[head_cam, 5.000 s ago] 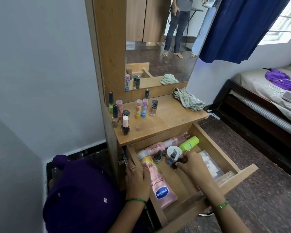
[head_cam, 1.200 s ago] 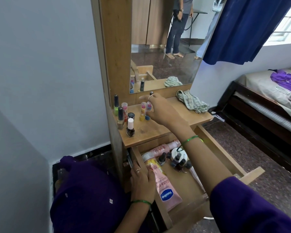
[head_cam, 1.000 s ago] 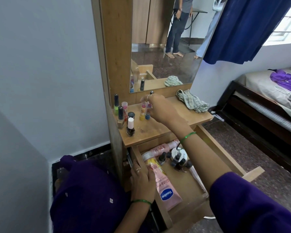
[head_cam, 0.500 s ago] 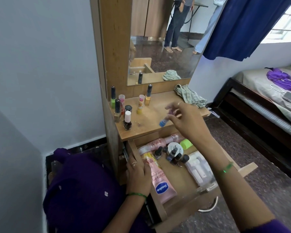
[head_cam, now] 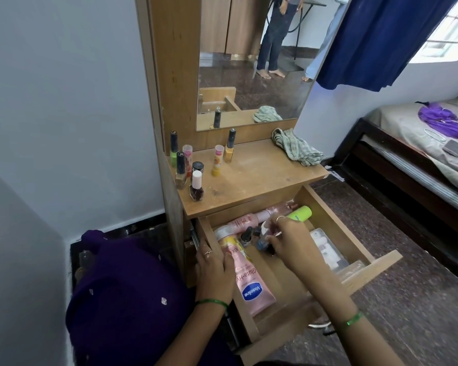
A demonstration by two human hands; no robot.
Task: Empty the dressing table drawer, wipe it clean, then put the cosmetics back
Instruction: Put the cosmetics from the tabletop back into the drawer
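Note:
The wooden drawer (head_cam: pixel 336 223) of the dressing table stands pulled out. Inside lie a pink Vaseline tube (head_cam: pixel 249 281), a pink bottle (head_cam: pixel 245 220), a green bottle (head_cam: pixel 300 213), small dark bottles (head_cam: pixel 246 236) and a clear box (head_cam: pixel 325 250). My right hand (head_cam: pixel 286 243) is down in the drawer and pinches a small blue-capped tube (head_cam: pixel 262 240) among the little bottles. My left hand (head_cam: pixel 213 270) grips the drawer's left wall. On the table top (head_cam: pixel 259 173) stand several nail polishes (head_cam: pixel 196 187) and lip balm sticks (head_cam: pixel 218 160).
A checked cloth (head_cam: pixel 296 150) lies at the table top's back right. The mirror (head_cam: pixel 249 62) reflects a standing person. A bed (head_cam: pixel 418 154) with a purple garment is on the right, a blue curtain (head_cam: pixel 381 38) above. My purple-clad knee (head_cam: pixel 122 299) is at lower left.
My right hand took a blue-capped tube from the table top and carried it down into the drawer. The left hand stayed on the drawer's wall.

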